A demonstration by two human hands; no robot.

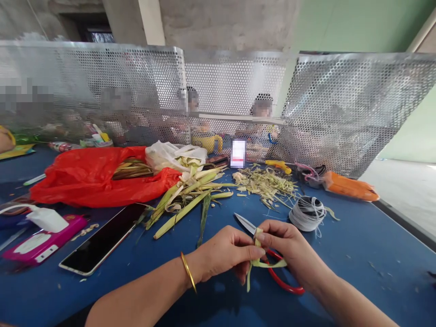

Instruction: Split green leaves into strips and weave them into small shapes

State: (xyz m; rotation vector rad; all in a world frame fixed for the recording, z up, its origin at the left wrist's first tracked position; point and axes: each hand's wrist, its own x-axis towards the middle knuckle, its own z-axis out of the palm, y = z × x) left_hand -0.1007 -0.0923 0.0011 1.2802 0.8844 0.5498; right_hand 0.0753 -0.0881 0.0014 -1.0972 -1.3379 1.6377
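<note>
Between both hands is a pale green leaf strip [257, 263], bent or knotted, with loose ends hanging down and to the right. My left hand [230, 249], a gold bangle on its wrist, pinches the strip between thumb and fingers. From the other side my right hand [281, 238] pinches its upper part. Scissors with red handles [286, 285] lie on the table beneath the hands, their blades pointing away to the left and partly covered by the fingers. Just beyond my right hand stands a spool of grey-white cord [307, 213].
Green leaf stalks [190, 200] spill from a red plastic bag [81, 177]. Leaf scraps [269, 181] lie by a lit phone [238, 153]. At left are a dark phone [105, 240] and a magenta box [46, 240]. A perforated metal screen [235, 81] stands behind, people beyond it.
</note>
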